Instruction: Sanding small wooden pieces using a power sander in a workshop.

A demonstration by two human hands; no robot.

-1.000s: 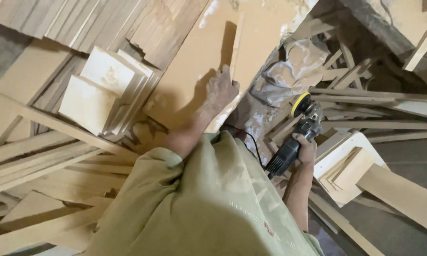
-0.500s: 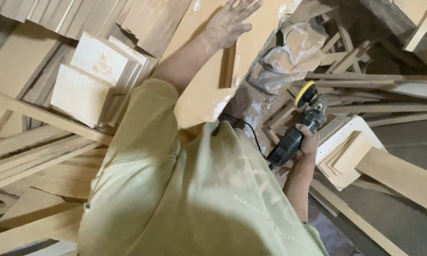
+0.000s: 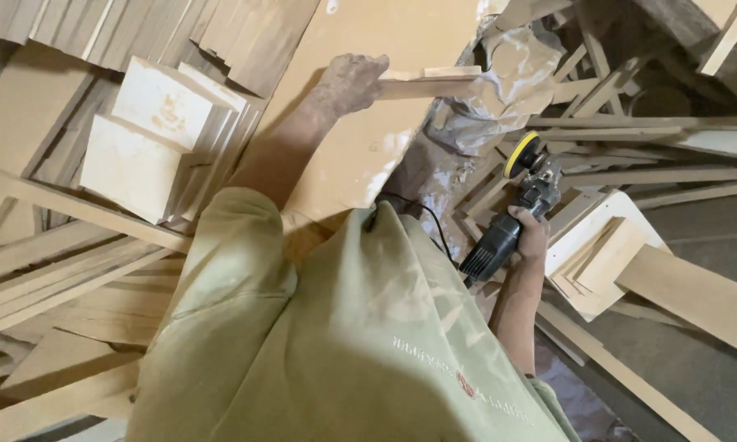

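Head view: looking down over a person in a pale green shirt (image 3: 368, 344), amid stacked timber.
Left hand (image 3: 350, 82): arm stretched far, fingers curled shut around the near end of a thin wooden strip (image 3: 421, 80).
Wooden strip: lies across a large tilted plywood board (image 3: 360, 155), running right from the hand.
Right hand (image 3: 532, 237): held low at right, clenched round the black body of an angle grinder (image 3: 516, 217).
Angle grinder: yellow-rimmed disc (image 3: 522, 153) points far and up, clear of the board; black cord (image 3: 421, 214) trails left toward the shirt.
Left side: square pale panels (image 3: 151, 135) stacked on edge, long battens (image 3: 65, 270) near them.
Far centre: crumpled dusty plastic sheet (image 3: 507, 78), just beside the strip's right end.
Right side: loose slats (image 3: 655, 155) and a white boxy piece (image 3: 606, 245) holding thin boards.
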